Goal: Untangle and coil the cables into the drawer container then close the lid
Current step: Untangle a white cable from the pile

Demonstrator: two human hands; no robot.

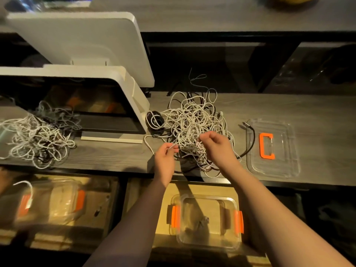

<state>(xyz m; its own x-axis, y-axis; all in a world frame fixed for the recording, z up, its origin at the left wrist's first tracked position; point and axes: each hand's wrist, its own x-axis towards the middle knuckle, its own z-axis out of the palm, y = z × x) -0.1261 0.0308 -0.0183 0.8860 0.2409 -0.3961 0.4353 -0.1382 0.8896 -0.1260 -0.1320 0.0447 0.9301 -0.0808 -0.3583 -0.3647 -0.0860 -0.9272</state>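
Note:
A tangle of white and black cables [192, 120] lies on the grey desk in front of me. My left hand [165, 157] pinches a white cable end at the tangle's near left edge. My right hand [217, 145] pinches white strands at the tangle's near right side. Below the desk edge, an open drawer holds a clear container [207, 220] with orange clips and a small dark cable piece inside. Its clear lid [273, 149] with an orange handle lies on the desk to the right, a black cable [250, 132] curving along its left edge.
A white monitor [77, 89] stands at the left, reflecting the scene. A second cable heap [38, 135] lies at the far left. Another drawer [57, 203] at lower left holds a clear container with orange clips and a white cable.

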